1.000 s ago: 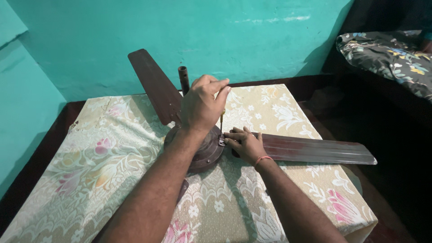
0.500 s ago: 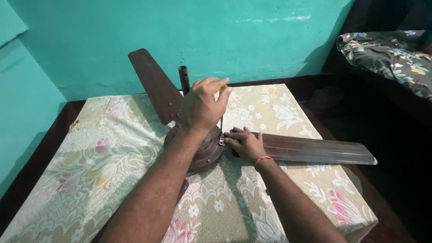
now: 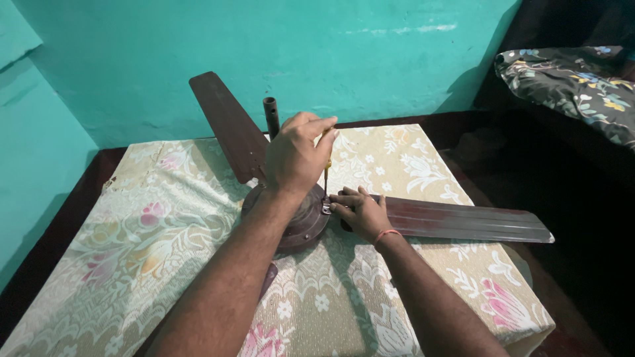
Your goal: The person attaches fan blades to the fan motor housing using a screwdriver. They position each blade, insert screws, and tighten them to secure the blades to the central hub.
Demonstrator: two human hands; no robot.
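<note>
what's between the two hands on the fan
In the head view, a thin upright screwdriver stands between the left hand and the right hand, its tip at the fan hub's edge.

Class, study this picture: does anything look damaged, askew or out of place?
Yes. A brown ceiling fan lies on a cloth-covered table, an odd place for one. The floral cloth looks worn near its far left corner, where a ragged edge shows.

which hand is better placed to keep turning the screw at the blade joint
Left. The left hand already grips the screwdriver upright on the joint; the right hand lies flat on the blade.
</note>
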